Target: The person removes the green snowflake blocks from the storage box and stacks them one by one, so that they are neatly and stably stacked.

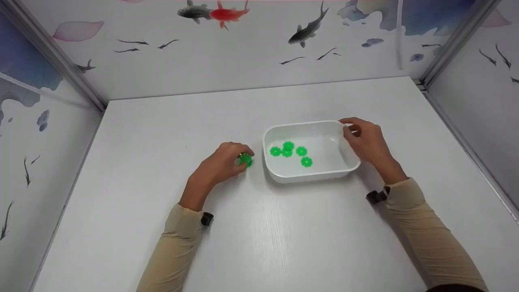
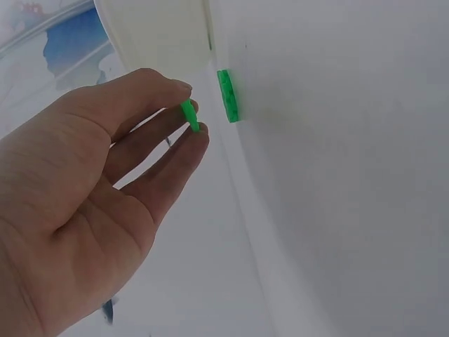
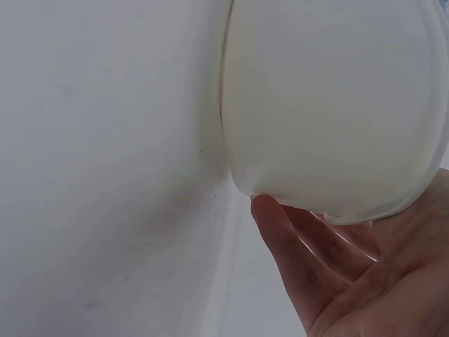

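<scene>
My left hand (image 1: 221,164) pinches a small green flower-shaped disc (image 2: 191,115) between its thumb and fingertips, just left of the white plastic tub (image 1: 312,174). Close to those fingertips, a second green flower-shaped disc (image 2: 228,96) is on the white table in the left wrist view. In the head view the two discs overlap near the fingers. At the tub's right end, my right hand (image 1: 371,144) grips the rim by the far corner. Several green flower-shaped discs (image 1: 301,151) lie inside the tub, mostly toward its left half; two of them overlap.
The white table (image 1: 259,235) extends around the tub and both arms. Printed panels with fish, such as the back panel (image 1: 251,56), border it at the back, left and right. A dark band (image 1: 377,196) sits on the right wrist, another band (image 1: 207,219) on the left.
</scene>
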### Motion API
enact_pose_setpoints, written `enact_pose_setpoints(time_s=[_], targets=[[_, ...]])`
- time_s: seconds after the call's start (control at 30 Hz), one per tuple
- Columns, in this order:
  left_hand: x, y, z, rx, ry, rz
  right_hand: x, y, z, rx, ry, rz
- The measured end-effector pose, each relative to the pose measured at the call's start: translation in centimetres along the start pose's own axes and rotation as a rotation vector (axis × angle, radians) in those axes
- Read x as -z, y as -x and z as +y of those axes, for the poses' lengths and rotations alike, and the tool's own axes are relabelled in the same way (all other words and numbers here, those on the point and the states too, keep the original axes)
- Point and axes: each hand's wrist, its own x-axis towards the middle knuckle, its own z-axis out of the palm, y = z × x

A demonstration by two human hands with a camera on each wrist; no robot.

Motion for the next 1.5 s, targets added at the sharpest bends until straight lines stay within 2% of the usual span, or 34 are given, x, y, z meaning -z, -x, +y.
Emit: enact_pose_setpoints(time_s=[0.33, 0.57, 0.97, 1.2, 1.5], targets=[[0.01, 0.11, -0.12, 0.048, -0.009, -0.057, 0.09, 0.09, -0.11, -0.005, -0.012, -0.007], [-0.33, 0.18, -0.23, 0.043, -0.014, -0.071, 0.05, 0.17, 0.07, 0.009, -0.004, 0.002], [-0.42, 0.22, -0.08, 0.037, -0.019, -0.091, 0.22, 0.20, -0.20, -0.020, -0.008, -0.014], [-0.43, 0.10, -0.14, 0.009, -0.009, -0.102, 0.30, 0.33, -0.32, -0.019, -0.013, -0.022], [-0.68, -0.08, -0.52, -0.021, 0.017, -0.078, 0.23, 0.22, -0.24, -0.024, -0.003, -0.024]])
